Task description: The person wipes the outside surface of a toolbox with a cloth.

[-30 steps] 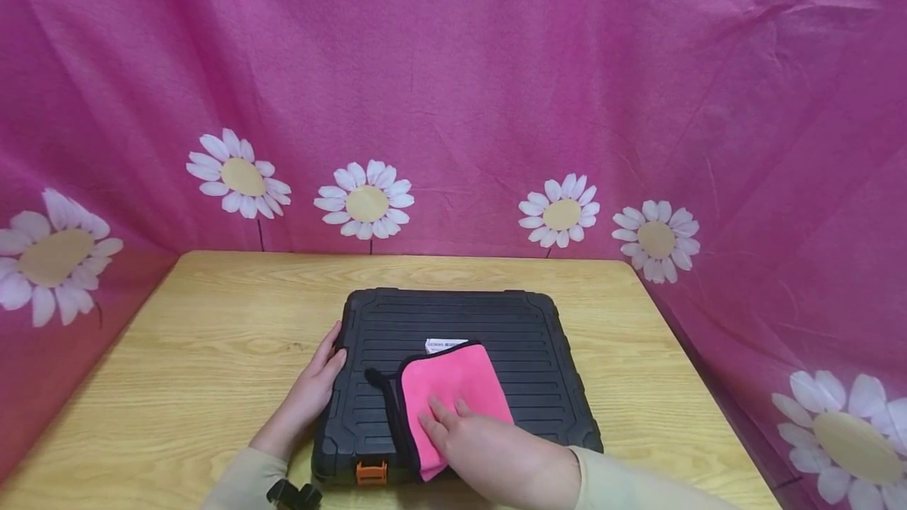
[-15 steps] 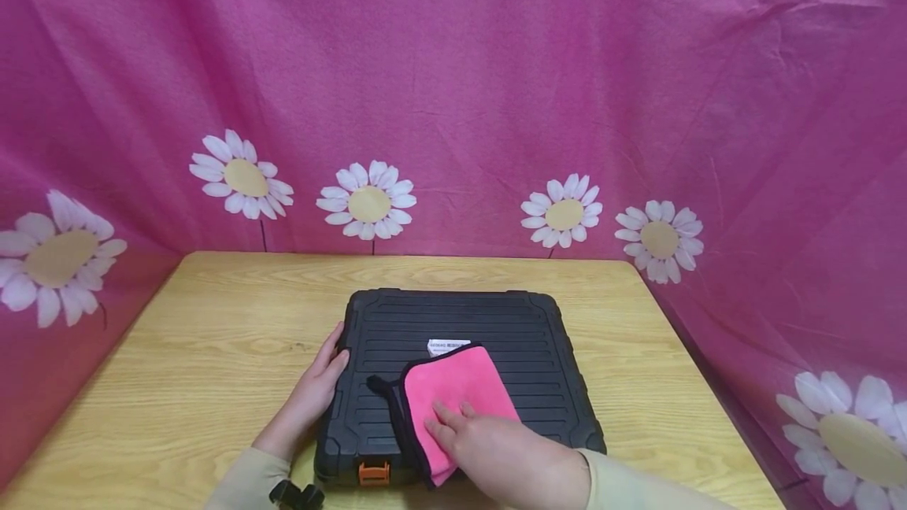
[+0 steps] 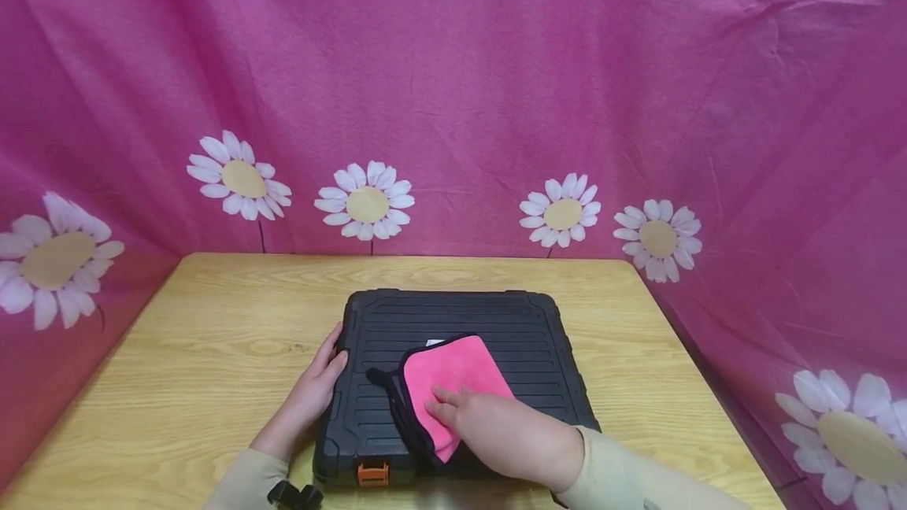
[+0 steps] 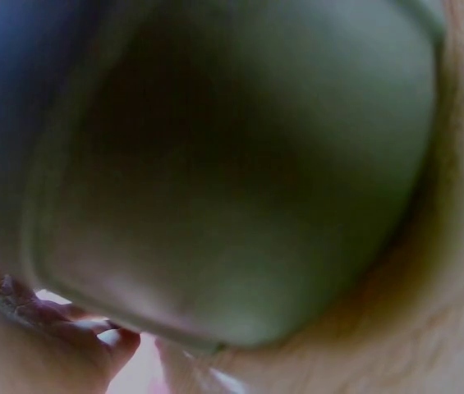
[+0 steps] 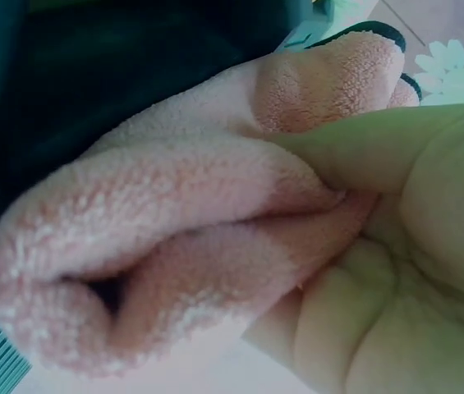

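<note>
A black plastic case [image 3: 453, 313] with a ribbed lid lies shut on the table. My left hand [image 3: 316, 384] rests against its left side, fingers fairly straight along the wall and thumb at the lid's edge. On the lid, my right hand [image 3: 496, 435] holds a folded pink cloth [image 3: 464, 360] with black trim and a black loop. The right wrist view shows the cloth's fluffy fold [image 5: 174, 189] pinched between thumb and fingers. A blurred dark shape fills most of the left wrist view, with a few fingertips [image 4: 117, 345] at lower left.
An orange latch [image 3: 372, 474] sits on the case's front, left of centre. A white label [image 3: 435, 341] peeks out behind the cloth. The wooden table [image 3: 234, 321] extends around the case. A pink curtain [image 3: 453, 101] with daisies hangs behind and at both sides.
My right hand and the cloth have shifted slightly away from me across the lid, covering more of the white label. My left hand and the case have stayed in place.
</note>
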